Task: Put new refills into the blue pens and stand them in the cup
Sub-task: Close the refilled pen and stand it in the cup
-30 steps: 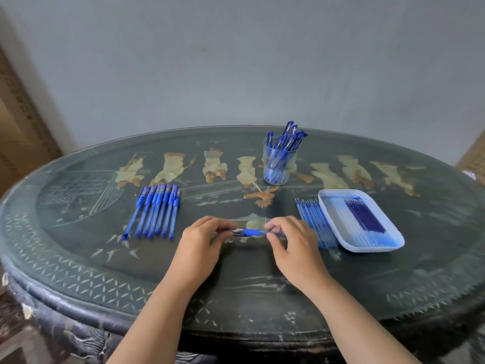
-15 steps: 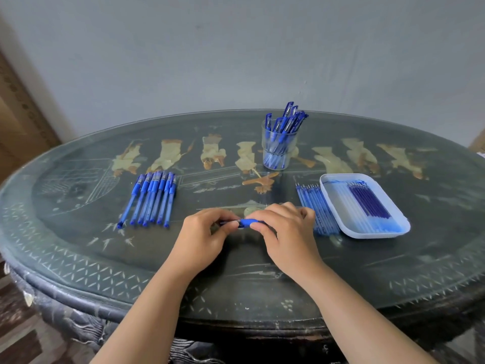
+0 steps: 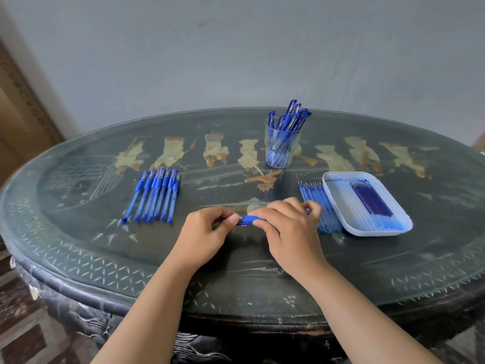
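Lying crosswise, pen (image 3: 248, 220) gripped between both hands, left (image 3: 207, 232) and right (image 3: 286, 227).

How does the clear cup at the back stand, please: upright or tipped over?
Upright. The cup rests on its base on the table, mouth up, and blue pens stick out above its rim, leaning right.

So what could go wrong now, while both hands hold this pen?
The right hand is close to the loose refills beside the tray; a twist may scatter them.
The left hand pinches the pen only by its end; it might slip.
The cup already looks crowded; another pen may fit badly.
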A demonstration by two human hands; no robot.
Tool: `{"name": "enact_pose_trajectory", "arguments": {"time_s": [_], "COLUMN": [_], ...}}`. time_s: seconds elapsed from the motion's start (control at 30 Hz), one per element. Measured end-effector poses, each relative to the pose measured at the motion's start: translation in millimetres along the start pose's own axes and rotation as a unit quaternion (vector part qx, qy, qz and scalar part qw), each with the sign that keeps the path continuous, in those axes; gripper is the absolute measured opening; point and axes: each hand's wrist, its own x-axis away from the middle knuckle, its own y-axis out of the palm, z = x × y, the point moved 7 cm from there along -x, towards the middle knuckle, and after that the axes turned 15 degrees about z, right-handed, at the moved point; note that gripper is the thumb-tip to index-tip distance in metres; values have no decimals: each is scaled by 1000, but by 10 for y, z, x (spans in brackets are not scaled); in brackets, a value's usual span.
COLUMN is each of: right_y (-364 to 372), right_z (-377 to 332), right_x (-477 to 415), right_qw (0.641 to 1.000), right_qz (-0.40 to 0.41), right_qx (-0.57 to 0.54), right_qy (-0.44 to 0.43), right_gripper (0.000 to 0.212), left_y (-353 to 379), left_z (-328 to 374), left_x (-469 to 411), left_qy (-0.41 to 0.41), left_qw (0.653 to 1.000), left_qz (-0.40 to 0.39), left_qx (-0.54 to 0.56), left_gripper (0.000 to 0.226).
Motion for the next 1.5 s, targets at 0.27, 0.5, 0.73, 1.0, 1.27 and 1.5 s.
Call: {"name": "enact_pose_trajectory", "arguments": {"time_s": [0.27,0.5,0.73,1.0,1.27,1.5], "right_y": [30,-5,-64,-14,44,80], "right_z": [13,-34,116,160,226,269], "right_x": [-5,0,-13,5,30,57], "right_qw": [1000,1000,997,996,995,993], "right_qz": [-8,2,45,43,20,-2], "right_qx": [-2,14,31,13,-1,-5], "right_qy": [11,-11,50,72,99,114], "right_gripper": [19,18,17,17,16,18], "left_y": [-25,2,-103,-13,8,-32], "left_z": [30,9,-80,-17,-87,-62], "left_x": [12,26,-10,-29,-74,-64], "left_qy": [0,-5,-33,95,55,48], "left_qw": [999,1000,998,991,992,994], "left_qz": [18,1,44,73,60,68], "left_qx": [39,19,32,-58,-95,-65], "left_gripper": [11,20,23,16,19,22]}}
